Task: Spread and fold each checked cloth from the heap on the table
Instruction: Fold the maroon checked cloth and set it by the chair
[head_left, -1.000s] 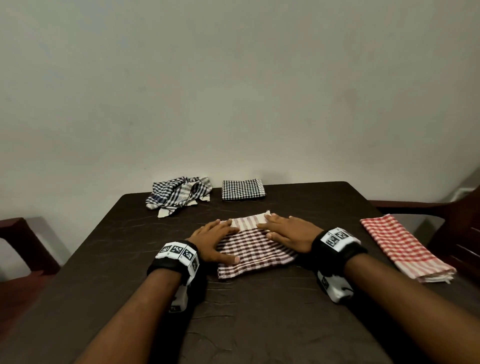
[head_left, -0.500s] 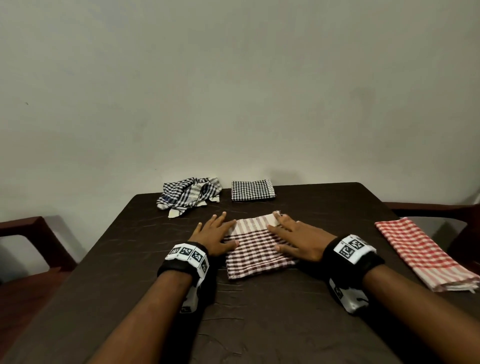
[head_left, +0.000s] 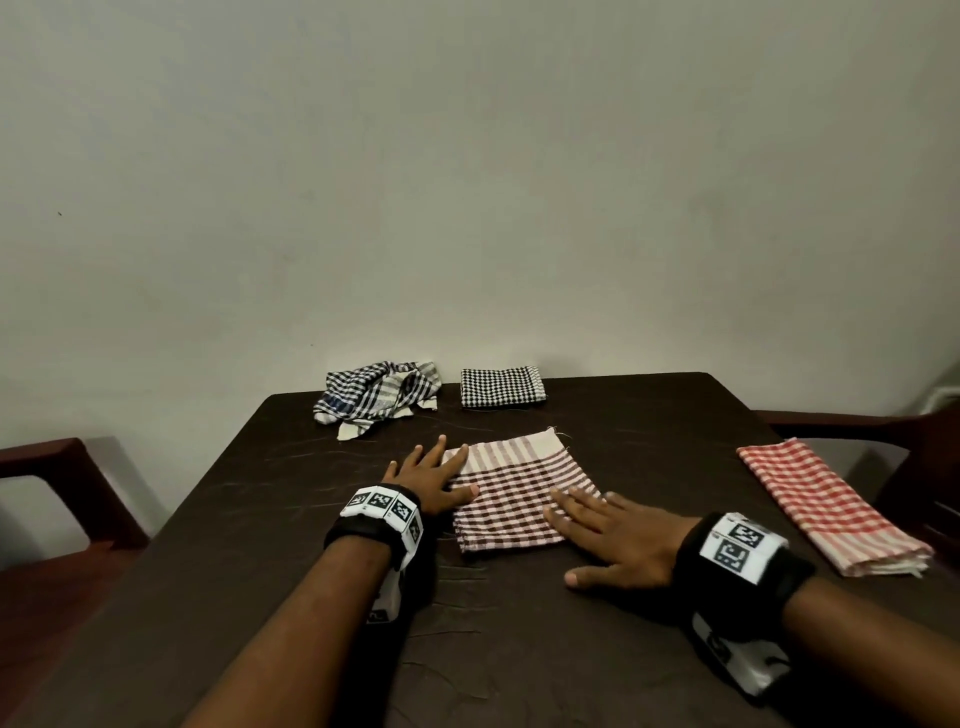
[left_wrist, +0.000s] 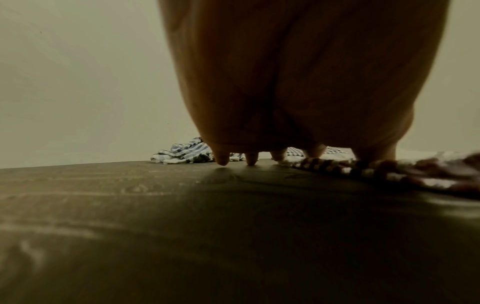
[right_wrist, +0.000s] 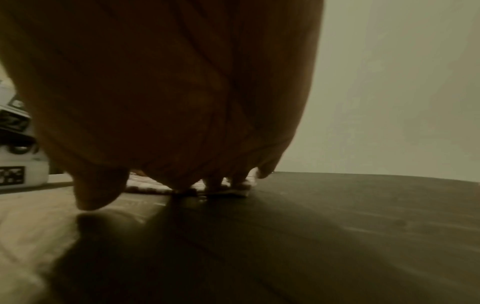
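Note:
A folded brown-and-white checked cloth (head_left: 519, 488) lies flat in the middle of the dark table (head_left: 291, 545). My left hand (head_left: 431, 473) lies flat with straight fingers at its left edge, thumb and two fingers on the cloth (left_wrist: 389, 172). My right hand (head_left: 608, 535) lies flat at the cloth's near right corner, its fingertips on the fabric (right_wrist: 233, 187) and its thumb on the table. A crumpled heap of blue-and-black checked cloth (head_left: 376, 397) sits at the far left edge, also in the left wrist view (left_wrist: 182, 153).
A folded black-and-white checked cloth (head_left: 501, 387) lies at the far edge beside the heap. A folded red-and-white checked cloth (head_left: 826, 504) lies on the table's right side. Dark wooden chairs (head_left: 47, 488) stand at left and right. A plain wall rises behind.
My right hand has slid from the cloth's far right part back toward me to its near right corner. My left hand has shifted slightly outward to the left edge.

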